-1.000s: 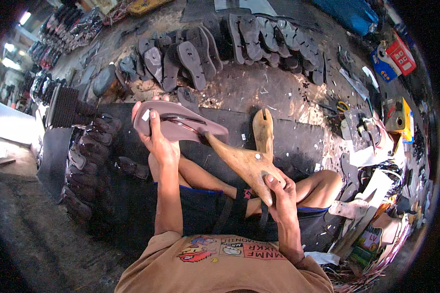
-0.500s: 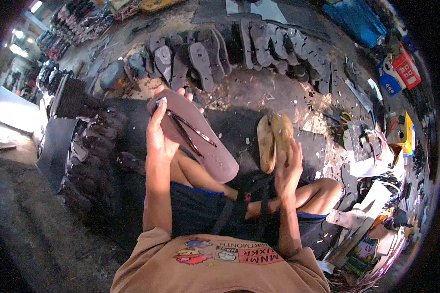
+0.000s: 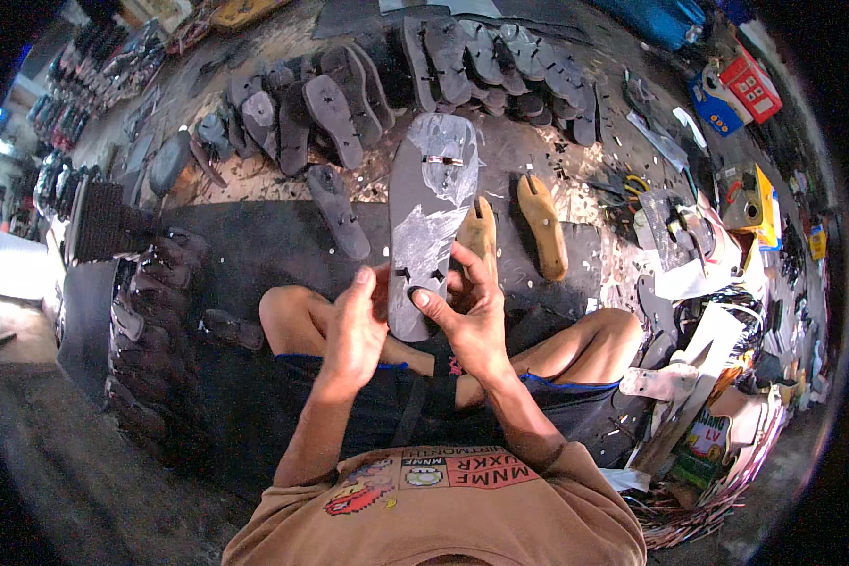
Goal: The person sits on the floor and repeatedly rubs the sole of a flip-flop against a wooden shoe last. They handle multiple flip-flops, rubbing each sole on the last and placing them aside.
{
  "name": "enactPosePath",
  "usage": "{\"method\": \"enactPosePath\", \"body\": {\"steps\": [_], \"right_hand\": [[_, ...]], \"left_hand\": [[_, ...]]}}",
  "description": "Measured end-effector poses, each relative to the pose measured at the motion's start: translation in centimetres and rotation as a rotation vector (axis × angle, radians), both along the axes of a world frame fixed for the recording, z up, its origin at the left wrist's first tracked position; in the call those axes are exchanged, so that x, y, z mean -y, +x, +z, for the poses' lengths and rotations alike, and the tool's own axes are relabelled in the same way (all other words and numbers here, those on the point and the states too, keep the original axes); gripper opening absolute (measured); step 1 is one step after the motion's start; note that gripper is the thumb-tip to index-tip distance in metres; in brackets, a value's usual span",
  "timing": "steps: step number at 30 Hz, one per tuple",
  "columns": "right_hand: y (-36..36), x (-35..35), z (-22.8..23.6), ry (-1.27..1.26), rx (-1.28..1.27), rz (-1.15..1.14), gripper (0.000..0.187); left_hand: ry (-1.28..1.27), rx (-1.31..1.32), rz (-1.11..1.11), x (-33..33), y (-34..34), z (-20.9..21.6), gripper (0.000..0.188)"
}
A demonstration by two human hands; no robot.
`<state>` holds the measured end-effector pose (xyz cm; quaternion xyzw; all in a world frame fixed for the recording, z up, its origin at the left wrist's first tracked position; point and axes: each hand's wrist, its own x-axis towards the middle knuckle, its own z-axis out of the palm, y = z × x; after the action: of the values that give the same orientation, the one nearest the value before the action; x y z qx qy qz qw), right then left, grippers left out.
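Both hands hold a flip-flop [image 3: 432, 222] above my crossed legs, its grey underside facing me. Whitish smears cover parts of that underside, a strap end shows near the far tip, and two dark strap plugs stick out near the close end. My left hand [image 3: 357, 328] grips its left edge. With the thumb on the underside near one plug, my right hand [image 3: 474, 323] closes round the right edge. Behind the flip-flop, one yellowish foot-shaped form [image 3: 481, 234] is partly hidden; a second form [image 3: 543, 228] lies to its right. A loose dark sole [image 3: 338, 212] lies left of the flip-flop.
Rows of grey soles [image 3: 333, 123] with plugs lie along the far side. Dark sandals [image 3: 163, 316] are stacked at left. At right are yellow-handled scissors [image 3: 636, 185], a red box [image 3: 752, 83], a yellow box [image 3: 747, 203], white scraps and a tilted board [image 3: 693, 396].
The flip-flop has been turned underside up and brought to the middle. My right hand has left the foot-shaped forms, now apart, and grips the flip-flop. My left hand has moved to its near end.
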<state>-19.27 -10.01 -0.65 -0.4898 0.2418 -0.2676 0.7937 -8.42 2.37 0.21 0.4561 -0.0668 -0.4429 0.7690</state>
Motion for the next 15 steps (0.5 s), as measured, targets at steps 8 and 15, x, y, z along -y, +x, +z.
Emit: {"method": "enactPosePath", "body": {"steps": [8,15], "right_hand": [[-1.2,0.3,-1.1,0.276,0.13,0.135,0.047],[1.3,-2.6,-3.9,-0.221,-0.034,0.024,0.027]], "left_hand": [[0.133,0.303,0.145,0.9,-2.2,-0.8,0.031],[0.11,0.423,0.237,0.4,-4.5,-3.1,0.043]]}}
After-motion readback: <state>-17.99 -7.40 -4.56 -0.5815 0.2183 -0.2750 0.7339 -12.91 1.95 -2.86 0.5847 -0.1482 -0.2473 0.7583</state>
